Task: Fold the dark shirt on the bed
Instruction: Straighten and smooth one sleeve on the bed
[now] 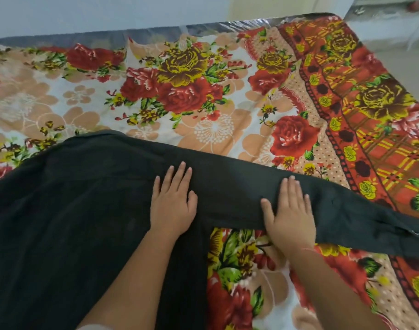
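Dark shirt (84, 198) lies spread on the floral bedsheet (203, 103), left hand (172, 201) and right hand (289, 210) flat, ungripped, on its outstretched sleeve (346, 210); smooth outward before folding the sleeve across.

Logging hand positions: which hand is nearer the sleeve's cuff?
Right. The right hand presses the sleeve partway to the cuff; the left hand rests on the shirt body, farther off.
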